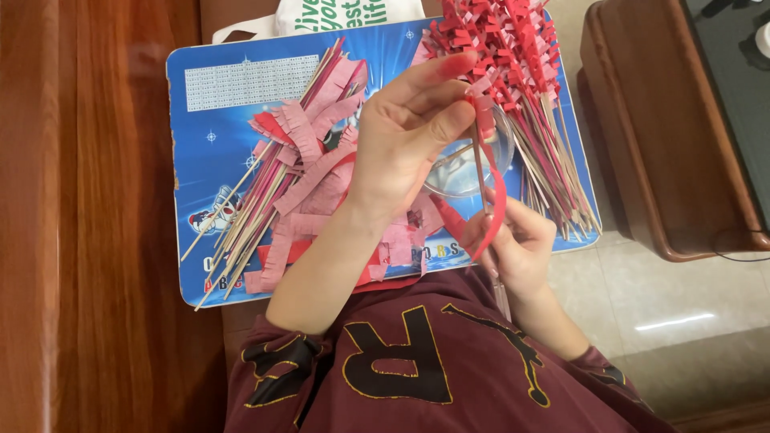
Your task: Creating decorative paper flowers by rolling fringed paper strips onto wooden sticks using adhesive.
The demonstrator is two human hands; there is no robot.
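Observation:
My left hand point(409, 132) pinches the top of a thin wooden stick point(480, 164) where a red fringed paper strip point(497, 200) is wound on. My right hand point(517, 244) holds the stick's lower end and the loose tail of the strip. Both hands hover over a blue printed board point(233, 104) on my lap. To the left lies a heap of pink and red fringed strips point(309, 172) mixed with bare sticks point(241, 220). At the upper right lies a bundle of wrapped sticks point(513, 48) with red fringe tops.
A clear round bowl point(461, 164) sits on the board under my hands. A white bag point(345, 14) lies beyond the board. A wooden bench surface point(88, 240) runs along the left, a dark wooden table point(666, 128) stands at the right, over a tiled floor point(690, 321).

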